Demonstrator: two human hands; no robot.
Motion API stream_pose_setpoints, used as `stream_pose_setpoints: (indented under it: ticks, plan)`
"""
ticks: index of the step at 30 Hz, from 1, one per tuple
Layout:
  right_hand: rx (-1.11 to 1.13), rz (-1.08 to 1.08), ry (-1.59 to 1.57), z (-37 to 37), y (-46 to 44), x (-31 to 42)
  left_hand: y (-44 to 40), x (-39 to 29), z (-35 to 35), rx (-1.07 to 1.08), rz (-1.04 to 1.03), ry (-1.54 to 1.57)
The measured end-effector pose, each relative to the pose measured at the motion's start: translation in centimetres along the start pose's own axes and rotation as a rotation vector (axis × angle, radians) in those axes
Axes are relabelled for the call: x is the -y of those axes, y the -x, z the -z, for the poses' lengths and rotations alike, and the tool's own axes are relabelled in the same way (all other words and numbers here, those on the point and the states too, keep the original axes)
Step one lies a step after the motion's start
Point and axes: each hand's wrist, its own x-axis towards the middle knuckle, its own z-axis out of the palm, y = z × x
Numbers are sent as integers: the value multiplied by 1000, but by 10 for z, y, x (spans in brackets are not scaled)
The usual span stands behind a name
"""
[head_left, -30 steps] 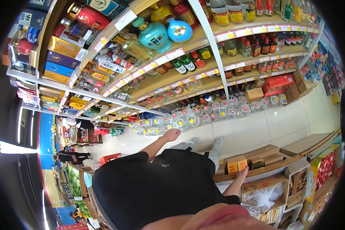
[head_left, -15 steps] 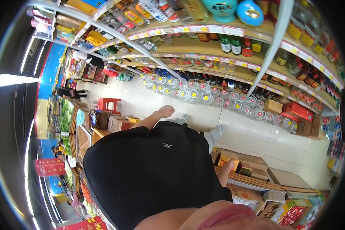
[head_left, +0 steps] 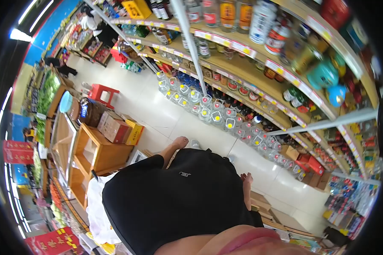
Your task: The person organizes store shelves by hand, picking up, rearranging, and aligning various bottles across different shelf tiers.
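Left hand: here it is, the left hand [head_left: 181,142], out past the sleeve and over the floor [head_left: 157,117], fingers looking drawn in; too small to tell how tightly, and no object shows in it.

Right hand: over on the other side, the right hand [head_left: 247,177] hangs with fingers loosely spread, pinching nothing that can be seen.

Shirt and shoe: both arms come out from the black shirt [head_left: 187,191], and a pale shoe [head_left: 195,144] shows just beside the left hand in this view.

Cardboard boxes: nearest goods to the right hand, the cardboard boxes [head_left: 260,204] lie just below it in the picture, with no contact to be seen.

Yellow box: off the left arm, the yellow box [head_left: 134,132] stands beside a red-and-brown carton [head_left: 115,127] by the wooden cabinet [head_left: 108,151], apart from the left hand.

Jugs: ahead, a long row of clear jugs [head_left: 205,114] lines the foot of the shelf [head_left: 249,59], floor between them and both hands.

Aisle handling: a judgement call, this; good form means elbows tucked in, the left arm well off the cabinet, the right fingers lifted past the box edges, and feet placed short of those jugs.

Far end: a red stool [head_left: 103,94], and beyond it another person [head_left: 59,66] in dark clothes.
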Motion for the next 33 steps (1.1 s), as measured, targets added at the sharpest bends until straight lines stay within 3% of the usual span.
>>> stream_pose_setpoints:
  ticks: [2,4,6,8,11,14,16,18,20,22,23,25,28,29,30,31,33]
  plan:
    - [31,70,109,-35,15,5,-4,33,-9,21,71,84]
    - [78,51,160,-74,36,8,-19,108,-54,-121,125,239]
    - [79,78,253,-113,48,3,1,133,-46,-86,287,378]
    - [157,232,469,-147,41,-1,18,155,-38,-145,403,356]
    - [212,377,631,-202,57,14,32,208,-40,-192,596,716]
    - [185,474,572,-283,88,20,47,240,-29,-327,645,879]
    - [188,655,997,-342,134,41,43,272,-47,-436,627,1082]
    - [228,832,1122,-389,83,40,51,281,-47,-539,639,1213]
    - [351,1005,1068,-451,112,42,67,266,-25,-648,677,1268]
    - [545,929,912,-519,173,43,61,290,-62,-652,699,1247]
    - [596,994,963,-553,193,44,61,298,-74,-656,710,1235]
    - [751,1165,938,-612,238,45,82,274,-51,-561,753,1493]
    - [803,1301,909,-700,328,58,81,264,-54,-629,800,1552]
    - [753,1474,890,-738,318,63,84,266,-54,-643,778,1546]
    - [792,1420,715,-767,345,65,82,270,-49,-638,779,1521]
    - [697,1533,765,-793,369,77,80,274,-42,-617,801,1472]
    - [715,1457,670,-859,366,95,69,289,-30,-571,852,1334]
